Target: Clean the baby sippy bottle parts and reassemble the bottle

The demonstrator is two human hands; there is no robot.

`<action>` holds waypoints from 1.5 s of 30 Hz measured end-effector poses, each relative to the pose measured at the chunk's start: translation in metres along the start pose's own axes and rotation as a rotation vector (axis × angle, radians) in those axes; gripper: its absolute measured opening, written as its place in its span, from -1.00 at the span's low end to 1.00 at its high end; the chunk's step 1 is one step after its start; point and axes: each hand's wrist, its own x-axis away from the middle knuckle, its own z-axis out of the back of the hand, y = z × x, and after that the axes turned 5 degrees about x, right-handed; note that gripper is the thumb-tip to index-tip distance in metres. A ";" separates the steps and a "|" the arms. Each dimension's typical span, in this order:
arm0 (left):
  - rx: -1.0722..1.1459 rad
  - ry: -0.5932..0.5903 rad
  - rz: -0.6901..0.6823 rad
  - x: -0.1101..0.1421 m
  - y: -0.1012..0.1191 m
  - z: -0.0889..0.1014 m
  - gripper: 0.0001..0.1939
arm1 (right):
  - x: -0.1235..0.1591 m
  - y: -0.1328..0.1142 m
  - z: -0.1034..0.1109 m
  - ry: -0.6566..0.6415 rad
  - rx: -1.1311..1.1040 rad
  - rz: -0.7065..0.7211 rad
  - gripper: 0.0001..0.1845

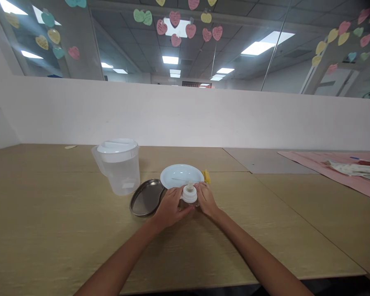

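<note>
A baby bottle (190, 194) with a white collar and a clear teat stands upright between my hands, just in front of a white bowl (180, 169). My left hand (172, 206) wraps round the bottle's left side, its thumb across the front. From the right, my right hand (206, 199) closes round the other side, fingers near the collar. Most of the clear bottle body is hidden by the hands. A thin, pale stick-like thing lies in the bowl. Beside the bowl's right rim shows a yellow object (206, 176), partly hidden.
Left of the bowl lies a steel kidney dish (145, 200). Behind it stands a clear lidded pitcher (122, 172) holding liquid. A pink cloth (314, 160) with white fabric (354, 169) and a blue pen covers the far right. A white wall (185, 115) borders the table's back.
</note>
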 end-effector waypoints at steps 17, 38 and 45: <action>-0.019 -0.021 0.005 0.000 0.000 0.001 -0.48 | 0.012 -0.021 0.007 0.123 -0.029 0.135 -0.58; 0.269 -0.135 0.177 -0.005 -0.010 0.012 -0.31 | 0.009 -0.011 0.005 0.022 -0.468 0.029 -0.56; 0.234 -0.145 0.255 -0.002 -0.005 0.007 -0.11 | 0.008 0.005 0.001 0.321 -0.420 -0.208 -0.59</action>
